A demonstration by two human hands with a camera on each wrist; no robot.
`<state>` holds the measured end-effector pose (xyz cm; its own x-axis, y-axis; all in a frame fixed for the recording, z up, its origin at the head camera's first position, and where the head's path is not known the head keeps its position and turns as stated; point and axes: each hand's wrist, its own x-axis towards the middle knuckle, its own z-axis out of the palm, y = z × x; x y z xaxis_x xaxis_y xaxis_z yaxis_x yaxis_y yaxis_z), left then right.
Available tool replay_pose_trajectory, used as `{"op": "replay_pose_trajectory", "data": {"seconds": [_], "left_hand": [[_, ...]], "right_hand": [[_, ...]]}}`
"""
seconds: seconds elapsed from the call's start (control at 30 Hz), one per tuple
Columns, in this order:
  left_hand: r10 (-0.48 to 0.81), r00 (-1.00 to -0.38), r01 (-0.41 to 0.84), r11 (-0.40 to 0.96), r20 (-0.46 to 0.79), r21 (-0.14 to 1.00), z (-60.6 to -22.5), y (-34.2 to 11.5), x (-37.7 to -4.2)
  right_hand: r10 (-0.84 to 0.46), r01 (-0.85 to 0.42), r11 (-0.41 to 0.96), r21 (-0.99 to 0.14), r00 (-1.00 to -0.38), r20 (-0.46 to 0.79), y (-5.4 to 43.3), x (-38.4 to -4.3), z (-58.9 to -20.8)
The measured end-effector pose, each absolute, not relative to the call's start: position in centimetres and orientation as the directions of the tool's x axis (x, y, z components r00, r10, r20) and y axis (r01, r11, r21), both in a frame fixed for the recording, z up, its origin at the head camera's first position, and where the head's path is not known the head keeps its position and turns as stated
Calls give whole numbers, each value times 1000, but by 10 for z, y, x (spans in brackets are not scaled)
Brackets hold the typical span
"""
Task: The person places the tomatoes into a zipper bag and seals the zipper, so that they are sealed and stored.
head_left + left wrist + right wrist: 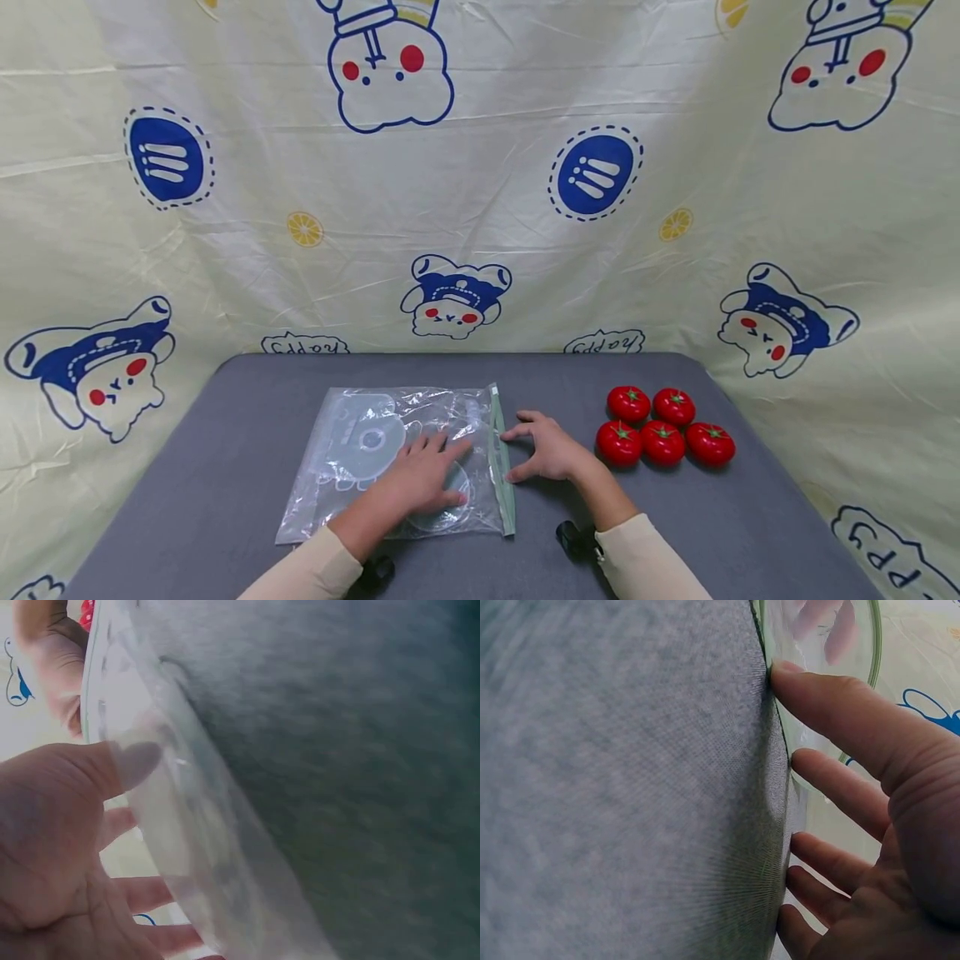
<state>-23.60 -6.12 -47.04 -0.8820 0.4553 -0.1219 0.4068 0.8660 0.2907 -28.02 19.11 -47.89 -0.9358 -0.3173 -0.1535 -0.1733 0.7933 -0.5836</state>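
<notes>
A clear zip bag (352,442) with a pale printed pattern lies flat on the grey table. Its green zip edge (501,467) runs along the right side. My left hand (429,475) rests on top of the bag with fingers spread; in the left wrist view its thumb (139,761) lies against the clear plastic. My right hand (551,450) is at the zip edge, thumb and forefinger apart, fingertips touching or very near it. In the right wrist view the thumb tip of the right hand (900,795) meets the green edge, and the other fingers are spread on the table.
Several red tomatoes (663,442) with green tops sit in two rows to the right of my right hand. The grey table (225,500) has rounded far corners. A patterned cloth (480,208) hangs behind it. Dark wrist-worn devices (576,542) show near both sleeves.
</notes>
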Motion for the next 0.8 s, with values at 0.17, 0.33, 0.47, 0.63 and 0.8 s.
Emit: {"op": "replay_pose_trajectory", "data": {"seconds": [0.17, 0.33, 0.47, 0.63, 0.8], "left_hand": [[446, -883, 402, 879, -143, 257, -468, -57, -236], [422, -899, 389, 892, -117, 231, -470, -49, -234], [444, -892, 427, 889, -82, 167, -470, -45, -232], [455, -888, 442, 883, -57, 161, -466, -42, -229], [440, -897, 419, 882, -53, 217, -463, -38, -228]], "right_hand": [[-314, -172, 792, -586, -938, -150, 190, -280, -479], [-315, -176, 793, -583, -938, -145, 191, -279, -479], [-317, -177, 794, -582, -937, -147, 191, -280, -479], [-312, -171, 797, -578, -938, -152, 191, -281, -480], [-317, -175, 791, -586, -937, -148, 192, -281, -481]]}}
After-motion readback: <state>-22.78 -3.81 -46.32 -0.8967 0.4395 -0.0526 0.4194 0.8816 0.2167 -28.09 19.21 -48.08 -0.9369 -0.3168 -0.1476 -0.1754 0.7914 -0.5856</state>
